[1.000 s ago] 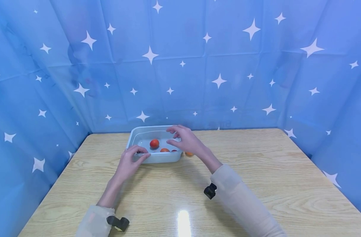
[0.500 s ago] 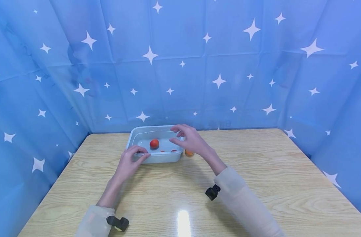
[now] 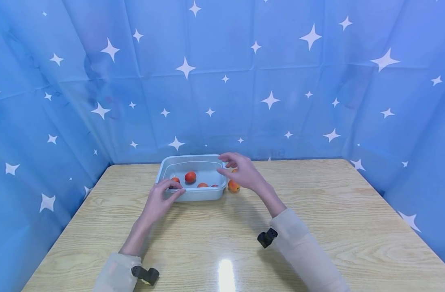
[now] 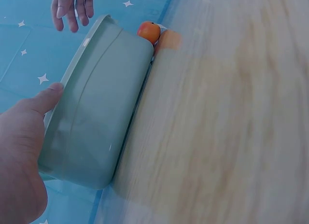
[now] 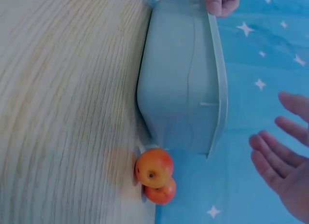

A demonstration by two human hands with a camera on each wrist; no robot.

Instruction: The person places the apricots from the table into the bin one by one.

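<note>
A pale blue-green plastic box [image 3: 200, 196] stands at the back of the table. My left hand [image 3: 159, 199] grips its near rim at the left corner, thumb outside and fingertips over the inside. Several round red-orange fruits lie in it, among them a red one [image 3: 190, 177] near the middle and another [image 3: 175, 179] behind my left fingers. Over the box's right end hovers my right hand [image 3: 242, 172], fingers loosely bent and holding nothing. Two apple-like fruits, one nearer [image 5: 153, 167] and one behind it [image 5: 161, 191], lie outside against the right end.
The wooden table [image 3: 317, 219] extends to the right and in front of the box. Behind it hangs a blue curtain [image 3: 222, 93] with white stars. Black wrist cameras [image 3: 267, 238] sit on both sleeves.
My right hand has drawn to the right, off the box's interior. A fruit now shows beside my left fingers, and the outside fruits are less covered. My left hand stays put.
</note>
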